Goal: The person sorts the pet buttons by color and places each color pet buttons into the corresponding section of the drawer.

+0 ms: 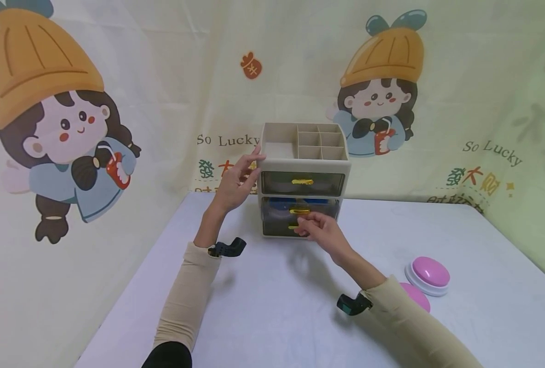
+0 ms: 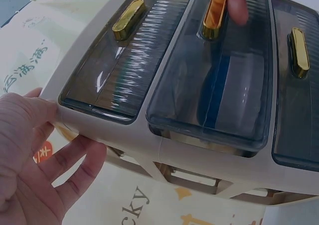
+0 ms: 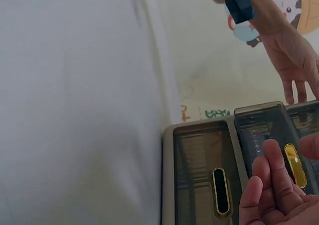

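While upright, drawer unit (image 1: 304, 166) by both hands (image 1: 236, 186) (image 1: 323, 232)

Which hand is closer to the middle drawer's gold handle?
Right hand: it's beside the gold handle. The left hand is farther, at the upper left edge of the drawer organizer.

We look, in the head view, forward and slightly down past the left hand (image 1: 237, 183) and right hand (image 1: 324, 234), across the worktop (image 1: 263, 306) to the three-drawer organizer (image 1: 305, 165) and printed backdrop (image 1: 295, 76). At the left wrist, we face the organizer's drawer fronts very closely, turned sideways. At the right wrist, also close and turned, we see worktop leftward, organizer lower right. Both wrist views share the middle drawer (image 2: 184, 85) and both hands.
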Available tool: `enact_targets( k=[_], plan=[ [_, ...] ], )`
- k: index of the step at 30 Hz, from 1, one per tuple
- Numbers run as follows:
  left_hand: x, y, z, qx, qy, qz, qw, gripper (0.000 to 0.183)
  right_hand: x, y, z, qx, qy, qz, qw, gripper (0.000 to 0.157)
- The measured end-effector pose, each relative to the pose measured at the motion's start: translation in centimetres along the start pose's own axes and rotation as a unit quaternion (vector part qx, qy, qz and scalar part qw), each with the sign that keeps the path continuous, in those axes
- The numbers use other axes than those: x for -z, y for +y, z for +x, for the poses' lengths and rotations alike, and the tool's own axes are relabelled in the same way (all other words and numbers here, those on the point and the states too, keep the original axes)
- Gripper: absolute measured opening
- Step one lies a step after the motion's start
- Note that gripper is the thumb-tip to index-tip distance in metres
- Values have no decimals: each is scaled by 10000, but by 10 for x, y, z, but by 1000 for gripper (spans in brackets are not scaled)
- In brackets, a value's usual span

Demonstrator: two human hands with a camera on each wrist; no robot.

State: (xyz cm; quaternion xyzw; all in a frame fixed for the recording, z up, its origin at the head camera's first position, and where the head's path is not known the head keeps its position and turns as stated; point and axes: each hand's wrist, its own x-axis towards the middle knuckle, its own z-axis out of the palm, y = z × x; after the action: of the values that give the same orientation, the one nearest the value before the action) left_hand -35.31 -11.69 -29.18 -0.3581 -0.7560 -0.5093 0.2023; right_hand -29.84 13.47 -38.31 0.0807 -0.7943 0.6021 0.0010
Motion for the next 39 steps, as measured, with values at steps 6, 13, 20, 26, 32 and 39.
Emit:
enact_targets(
  k=[6, 13, 20, 26, 32, 39],
  plan=[
    [-1, -1, 0, 43, -11, -31, 10000, 36, 0, 2, 6, -30, 46, 79, 10000, 43],
    [-2, -1, 1, 57, -6, -28, 10000, 36, 1, 3, 9, -22, 82, 50, 10000, 41],
    [-1, -1, 0, 79, -5, -64, 9999, 36, 1, 6, 8, 17, -2, 102, 9999, 44],
    [-1, 0, 0, 53, -21, -24, 10000, 36, 2, 13, 6, 362, 87, -348, 9987, 44],
    [0, 0, 0, 103, -3, 27, 9999, 36, 1, 14, 0, 680, 106, -690, 9952, 42],
    [-1, -1, 1, 71, -15, 15, 10000, 36, -2, 22, -4, 596, 31, -698, 9958, 41]
  ],
)
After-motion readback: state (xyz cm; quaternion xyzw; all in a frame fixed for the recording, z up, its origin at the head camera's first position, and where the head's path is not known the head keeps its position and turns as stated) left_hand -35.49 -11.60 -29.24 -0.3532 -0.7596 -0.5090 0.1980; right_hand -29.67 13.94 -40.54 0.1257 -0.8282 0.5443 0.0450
